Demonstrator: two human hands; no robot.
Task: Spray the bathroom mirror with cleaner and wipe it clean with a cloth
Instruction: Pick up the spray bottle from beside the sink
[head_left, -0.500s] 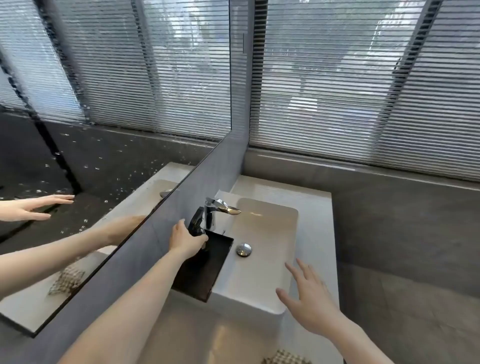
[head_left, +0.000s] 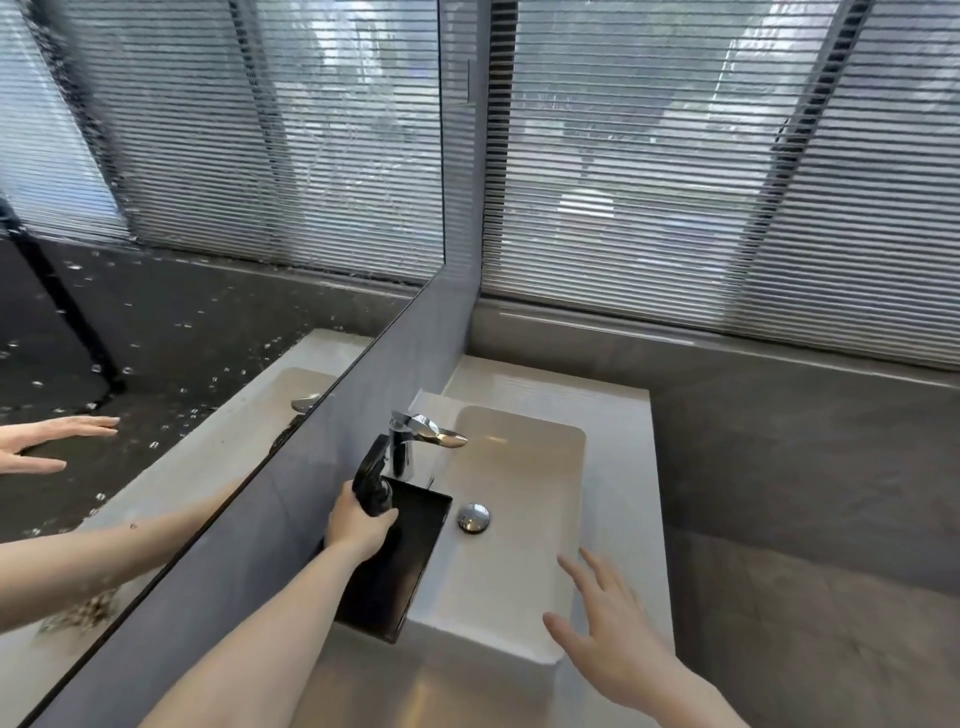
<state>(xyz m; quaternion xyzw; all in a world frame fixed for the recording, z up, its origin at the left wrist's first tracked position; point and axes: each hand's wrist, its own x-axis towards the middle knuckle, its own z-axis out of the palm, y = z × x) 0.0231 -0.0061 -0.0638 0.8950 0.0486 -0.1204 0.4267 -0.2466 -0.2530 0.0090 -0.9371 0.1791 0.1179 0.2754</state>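
The mirror (head_left: 218, 218) fills the left wall and is speckled with droplets, thickest on its lower dark part. My left hand (head_left: 358, 527) grips a black spray bottle (head_left: 371, 480) by its neck, over the black tray (head_left: 410, 561) at the basin's left edge, just left of the tap. My right hand (head_left: 608, 634) hovers open with fingers spread above the basin's front right corner, holding nothing. A checked cloth shows only as a reflection (head_left: 88, 610) low in the mirror; the cloth itself is out of frame.
A white rectangular basin (head_left: 618, 467) sits below, with a chrome tap (head_left: 415, 441) and a round chrome drain plug (head_left: 473, 517). Grey slatted blinds (head_left: 727, 182) cover the window behind. A grey tiled ledge and wall (head_left: 805, 467) lie to the right.
My left hand has lifted the spray bottle slightly, its black head now clear above my fingers. My right hand stays spread in about the same place over the basin's front corner.
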